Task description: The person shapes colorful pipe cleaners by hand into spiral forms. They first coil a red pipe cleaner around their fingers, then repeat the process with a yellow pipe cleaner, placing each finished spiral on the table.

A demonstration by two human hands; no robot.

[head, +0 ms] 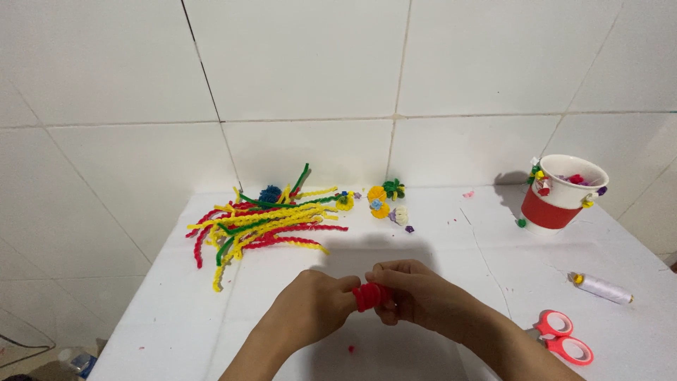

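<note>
Two bare hands are meeting over the middle of a white tabletop [176, 310], both closing on a small red pipe-cleaner coil [368, 296] that is sitting between them just above the surface. The left hand [310, 305] is gripping the coil's left side with curled fingers, while the right hand [409, 289] is pinching its right side, fingertips bunching over the top. Behind the hands, toward the tiled wall [303, 63], a loose heap of twisted pipe cleaners [261, 222] in red, yellow and green is spreading across the tabletop, with a blue pompom [270, 193] lying at its far edge. Just to the right of the heap, a few small finished flowers [384, 201] in orange, green and white are resting close together. At the far right, a white paper cup with a red band [560, 204] is standing upright, small flowers sticking to its rim and more lying inside. Nearer the person, a spool of white thread [603, 288] is lying on its side, and red-handled scissors [564, 339] are resting beside the right forearm. A red scrap [351, 348] is lying below the hands.
</note>
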